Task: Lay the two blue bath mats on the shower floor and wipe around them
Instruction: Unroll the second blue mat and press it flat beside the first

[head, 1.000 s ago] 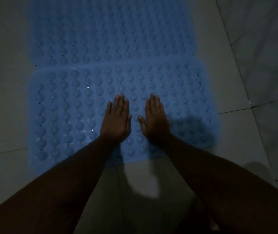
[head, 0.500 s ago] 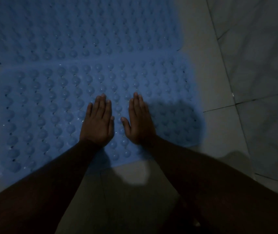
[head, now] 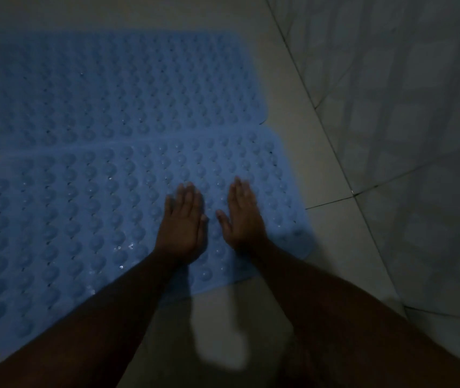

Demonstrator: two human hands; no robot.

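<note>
— On the near mat [head: 63, 219], right end: left hand [head: 182, 224] and right hand [head: 244, 217] flat, palms down, fingers together, holding nothing.
— Shifted rightward from a second ago?
— Yes. Far mat [head: 117, 88] touching alongside, both flat on the shower floor [head: 301, 141]. Probably pressing finished soon; wiping pending.

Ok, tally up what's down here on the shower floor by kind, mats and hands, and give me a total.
Blue bath mats: 2, the far mat and the near mat, edge to edge.
Hands: 2, left hand and right hand, both flat on the near mat.
Total: 4
</note>
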